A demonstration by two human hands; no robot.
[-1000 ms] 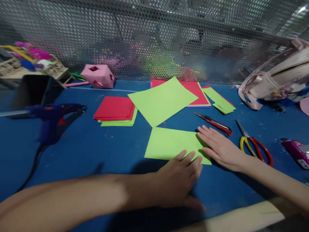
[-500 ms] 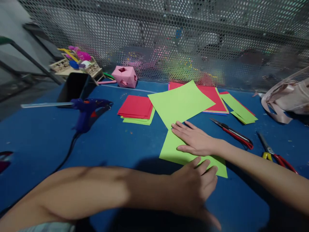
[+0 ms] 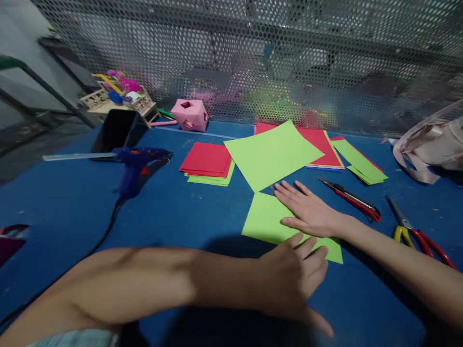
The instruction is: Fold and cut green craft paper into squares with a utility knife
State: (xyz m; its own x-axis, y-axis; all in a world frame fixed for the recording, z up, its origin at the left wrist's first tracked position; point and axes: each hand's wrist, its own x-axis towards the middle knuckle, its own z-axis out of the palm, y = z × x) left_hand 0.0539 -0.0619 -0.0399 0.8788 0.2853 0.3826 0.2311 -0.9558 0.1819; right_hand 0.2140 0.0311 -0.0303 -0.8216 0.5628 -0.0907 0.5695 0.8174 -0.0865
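A light green sheet of paper (image 3: 264, 219) lies on the blue table directly in front of me, partly covered by both hands. My right hand (image 3: 307, 209) rests flat on its upper right part, fingers spread toward the far edge. Along the near edge, my left hand (image 3: 296, 272) reaches across from the left with its fingertips on the paper and its thumb stretched toward me. Both hands are open. Just beyond, a larger green sheet (image 3: 273, 154) overlaps a stack of red and other coloured paper (image 3: 320, 144).
Left of the sheets sits a pile of red and green squares (image 3: 208, 160). A blue glue gun (image 3: 132, 171), phone (image 3: 114, 132) and pink paper ball (image 3: 190, 115) stand farther left. At right lie a utility knife (image 3: 354, 200), scissors (image 3: 412, 229) and green strips (image 3: 365, 161). Perforated metal (image 3: 231, 58) borders the back.
My right hand has slid to the right across the green sheet, off its upper left corner. My left hand stays at the near edge. The view has shifted slightly.
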